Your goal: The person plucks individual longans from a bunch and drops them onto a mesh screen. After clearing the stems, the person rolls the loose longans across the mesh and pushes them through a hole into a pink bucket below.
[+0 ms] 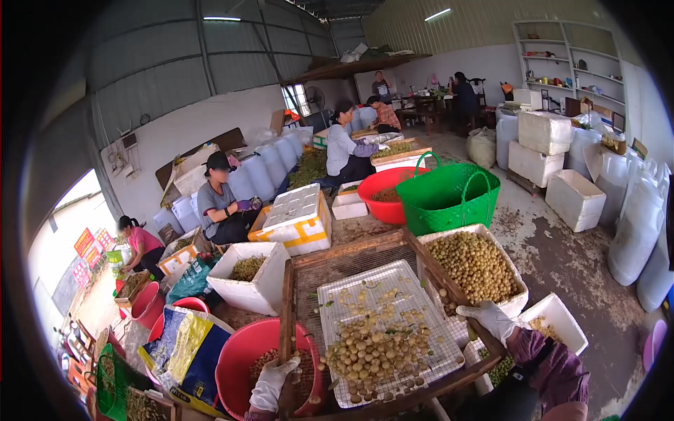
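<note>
My left hand [272, 384], in a pale glove, is closed on the left rail of a wooden-framed mesh screen [288, 309]. My right hand [491, 319], also gloved, grips the frame's right side. On the screen lies a white wire rack [337, 298], with a heap of small round tan fruits [379, 351] near its lower part and some green leaf bits among them. Beside my right hand stands a white foam box full of similar fruits [470, 266]. Under and left of my left hand is a red tub [232, 361] holding small brownish pieces.
A green basket [449, 200] and a red basin [386, 195] stand ahead. Foam boxes [305, 217] and tall sacks [635, 238] line the sides. Several people sit working at the left and ahead, among them a person in grey [217, 203]. A small foam box [562, 316] is at right.
</note>
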{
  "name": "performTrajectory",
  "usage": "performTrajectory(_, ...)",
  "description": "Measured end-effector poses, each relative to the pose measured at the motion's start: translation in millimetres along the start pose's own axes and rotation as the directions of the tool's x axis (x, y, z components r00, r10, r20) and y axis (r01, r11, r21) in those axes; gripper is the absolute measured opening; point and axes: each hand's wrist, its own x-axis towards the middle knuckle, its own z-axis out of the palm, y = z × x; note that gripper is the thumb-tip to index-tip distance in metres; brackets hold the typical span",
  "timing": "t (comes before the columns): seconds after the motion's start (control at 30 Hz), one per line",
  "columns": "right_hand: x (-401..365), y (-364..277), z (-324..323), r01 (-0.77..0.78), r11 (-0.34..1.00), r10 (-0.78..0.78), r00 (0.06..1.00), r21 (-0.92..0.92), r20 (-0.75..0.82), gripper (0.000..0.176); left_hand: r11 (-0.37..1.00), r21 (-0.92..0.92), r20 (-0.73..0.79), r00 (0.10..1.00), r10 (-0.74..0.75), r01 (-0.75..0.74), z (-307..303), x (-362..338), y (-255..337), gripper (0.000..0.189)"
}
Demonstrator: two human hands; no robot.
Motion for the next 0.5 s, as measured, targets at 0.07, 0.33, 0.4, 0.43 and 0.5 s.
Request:
performTrajectory(0.07,-10,-21,15,0.082,0.996,-0.080,0.996,0.045,-0.030,0.029,0.994,0.108,-0.007,1.000,-0.006,0.007,0,-9,7,0.026)
performTrajectory(0.33,-24,-71,21,-0.152,0.865,0.177,0.984,-0.479,0.008,0.041,0.837,0.547,0.083,0.994,-0.076,0.018,-11,-19,34,0.040)
performTrajectory(0.4,-23,-64,23,0.087,0.897,-0.082,0.996,-0.434,0.031,0.044,0.760,0.643,0.069,0.981,-0.182,0.096,-7,-23,56,0.043)
performTrajectory(0.43,-26,-51,12,0.123,0.897,-0.122,0.992,-0.425,0.029,0.046,0.660,0.726,-0.015,0.964,-0.266,0.193,-5,-36,60,0.043)
performTrajectory(0.5,-29,-49,7,-0.115,0.841,0.108,0.993,-0.529,-0.044,0.049,0.774,0.583,0.044,0.942,-0.334,0.247,6,-60,68,0.035)
